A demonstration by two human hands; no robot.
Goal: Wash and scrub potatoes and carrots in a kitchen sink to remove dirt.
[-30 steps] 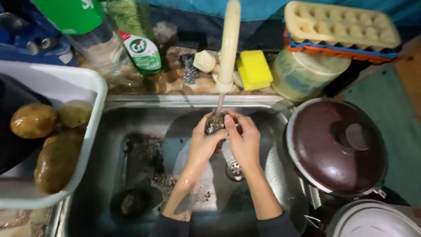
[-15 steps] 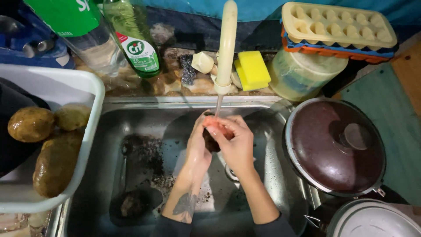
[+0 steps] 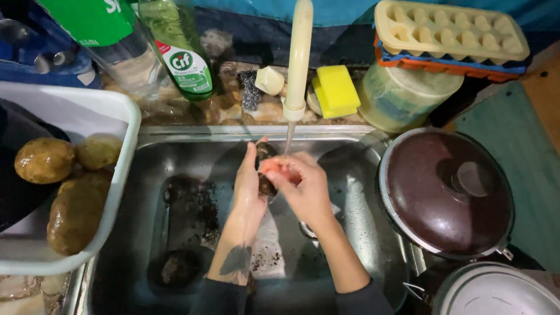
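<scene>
Your 2 hands, left hand (image 3: 249, 185) and right hand (image 3: 304, 188), close together on a small, dark, wet potato (image 3: 266, 169), likely firm and slippery, under the cream plastic tap (image 3: 298, 58).

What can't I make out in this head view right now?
- Dark round thing under the tap: mostly covered by left hand and right hand.
- Steel sink drain: behind the right forearm.
- White pot lid: cut by the frame edge.
</scene>
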